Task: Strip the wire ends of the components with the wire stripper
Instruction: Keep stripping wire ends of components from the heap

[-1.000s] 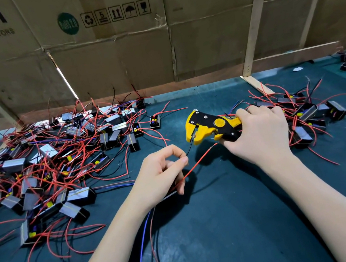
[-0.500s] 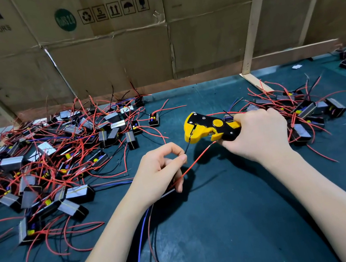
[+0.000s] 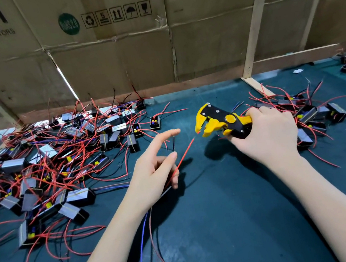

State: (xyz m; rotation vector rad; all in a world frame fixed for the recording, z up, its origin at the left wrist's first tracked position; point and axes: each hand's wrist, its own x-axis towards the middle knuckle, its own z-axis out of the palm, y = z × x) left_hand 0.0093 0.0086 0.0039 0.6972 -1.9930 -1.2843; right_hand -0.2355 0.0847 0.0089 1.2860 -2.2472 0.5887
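A big left pile of components (image 3: 43, 166) awaits stripping, judging by the smaller right pile (image 3: 311, 116); the right hand (image 3: 266, 135) grips the wire stripper (image 3: 223, 122), while the left hand (image 3: 154, 173), forefinger straight, holds a component and its red wire (image 3: 184, 154).

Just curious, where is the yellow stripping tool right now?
The wire stripper is right of centre, gripped in the right hand, its open jaws beside a red wire.

A dark teal mat (image 3: 229, 224) covers the work surface. Behind it stands a wall of flattened brown cardboard boxes (image 3: 131, 53) printed with black handling symbols and a round green sticker (image 3: 68, 24). Pale wooden battens (image 3: 253, 32) brace the cardboard.
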